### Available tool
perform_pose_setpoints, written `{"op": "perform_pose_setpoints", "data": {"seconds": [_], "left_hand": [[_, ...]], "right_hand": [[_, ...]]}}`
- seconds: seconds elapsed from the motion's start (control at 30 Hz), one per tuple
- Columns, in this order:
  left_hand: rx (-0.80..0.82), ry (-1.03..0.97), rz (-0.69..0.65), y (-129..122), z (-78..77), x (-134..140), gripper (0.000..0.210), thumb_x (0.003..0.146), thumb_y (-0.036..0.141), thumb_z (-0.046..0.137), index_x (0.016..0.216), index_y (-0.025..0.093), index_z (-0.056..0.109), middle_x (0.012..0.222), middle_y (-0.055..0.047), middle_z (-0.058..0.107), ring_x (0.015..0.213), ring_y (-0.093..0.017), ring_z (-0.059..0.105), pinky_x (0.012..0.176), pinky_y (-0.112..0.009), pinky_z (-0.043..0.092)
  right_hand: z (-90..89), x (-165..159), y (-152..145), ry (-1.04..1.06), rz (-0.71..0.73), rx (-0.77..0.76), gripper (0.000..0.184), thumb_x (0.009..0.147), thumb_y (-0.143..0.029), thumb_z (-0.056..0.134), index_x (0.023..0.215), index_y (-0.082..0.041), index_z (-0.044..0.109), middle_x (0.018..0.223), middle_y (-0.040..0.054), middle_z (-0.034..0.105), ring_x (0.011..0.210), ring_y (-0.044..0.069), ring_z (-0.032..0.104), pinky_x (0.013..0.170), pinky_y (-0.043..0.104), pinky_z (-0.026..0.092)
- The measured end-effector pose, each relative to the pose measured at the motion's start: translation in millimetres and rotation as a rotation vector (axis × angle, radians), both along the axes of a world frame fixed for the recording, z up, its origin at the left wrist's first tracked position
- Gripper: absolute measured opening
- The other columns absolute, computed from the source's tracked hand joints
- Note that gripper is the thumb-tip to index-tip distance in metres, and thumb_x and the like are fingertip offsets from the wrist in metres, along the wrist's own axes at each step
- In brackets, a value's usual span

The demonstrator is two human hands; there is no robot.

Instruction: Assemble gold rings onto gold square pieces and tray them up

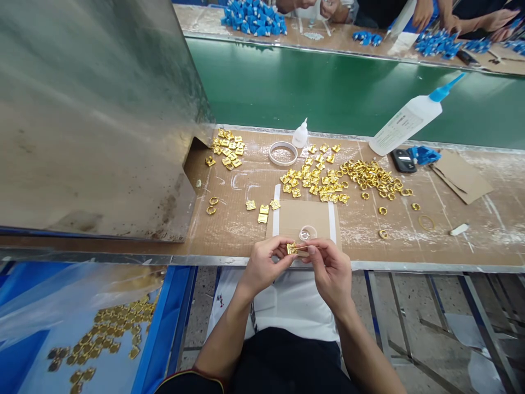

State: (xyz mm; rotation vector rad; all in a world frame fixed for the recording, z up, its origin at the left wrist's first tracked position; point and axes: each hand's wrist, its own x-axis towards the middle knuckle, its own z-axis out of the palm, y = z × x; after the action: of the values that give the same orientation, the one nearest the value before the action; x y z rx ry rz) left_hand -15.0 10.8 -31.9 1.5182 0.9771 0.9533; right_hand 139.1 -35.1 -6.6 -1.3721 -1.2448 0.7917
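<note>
The left hand [264,265] pinches a gold piece [291,249] between thumb and finger, near the small dish [314,232], and the right hand [333,272] pinches a thin stick [302,247] with its tip at the piece.

cardboard-covered bench [410,241], green belt [328,82] beyond — speckled grey floor [200,295] below

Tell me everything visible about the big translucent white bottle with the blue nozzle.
The big translucent white bottle looks plastic, with a rounded shoulder and a long, pointed blue nozzle. A pale label on its side bears print too small to read. It seems to stand on the brown cardboard bench cover, slanting rightward in the picture, near the green surface and beside a black, rounded gadget; whether those touch is unclear. No hand holds it.
</note>
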Motion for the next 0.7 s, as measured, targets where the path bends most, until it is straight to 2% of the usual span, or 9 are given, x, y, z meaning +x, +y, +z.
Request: {"op": "perform_pose_setpoints", "data": {"seconds": [0.47,0.7], "left_hand": [[-0.017,-0.005,-0.004,0.6,-0.9,-0.6,0.018,0.082,0.025,0.071,0.096,0.013,0.074,0.075,-0.004,0.072,0.064,-0.014,0.068,0.061,-0.022,0.058],[-0.013,0.028,0.014,0.3,-0.2,-1.5,0.017,0.081,0.025,0.072,0.095,0.015,0.074,0.071,-0.002,0.070,0.062,-0.013,0.066,0.059,-0.021,0.056]], "right_hand": [[-2.9,0.9,-0.9,0.026,-0.017,-0.019,0.015,0.101,-0.034,0.059,0.099,-0.023,0.069,0.089,0.0049,0.079,0.072,0.018,0.079,0.060,0.027,0.067],[-1.1,25.3,8.0,-0.189,-0.193,0.055,0.015,0.100,-0.030,0.059,0.097,-0.023,0.072,0.090,0.0050,0.079,0.069,0.018,0.073,0.062,0.031,0.063]]}}
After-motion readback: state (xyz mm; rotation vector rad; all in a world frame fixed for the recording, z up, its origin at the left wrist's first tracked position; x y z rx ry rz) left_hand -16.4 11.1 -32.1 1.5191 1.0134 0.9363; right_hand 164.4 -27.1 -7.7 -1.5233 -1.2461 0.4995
